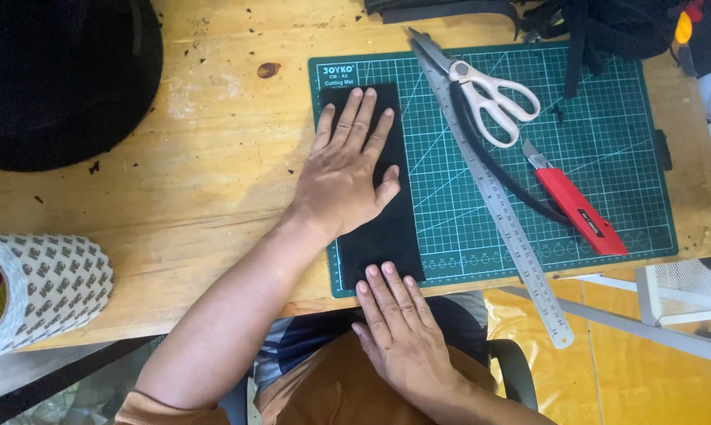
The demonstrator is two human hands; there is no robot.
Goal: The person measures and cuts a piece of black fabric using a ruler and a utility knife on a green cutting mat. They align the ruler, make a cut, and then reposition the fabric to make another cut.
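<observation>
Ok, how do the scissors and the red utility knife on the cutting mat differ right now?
The scissors have pale cream loop handles; the utility knife has a straight red body. The scissors lie near the mat's top edge, partly over the steel ruler; the knife lies lower right, clear of the ruler. The scissors' blades are closed and long; the knife shows only a short blade tip. Both rest untouched on the green cutting mat, away from both hands.

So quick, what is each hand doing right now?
Left hand: open, pressed flat on the black cloth.
Right hand: open, fingertips on the cloth's near edge.
</observation>
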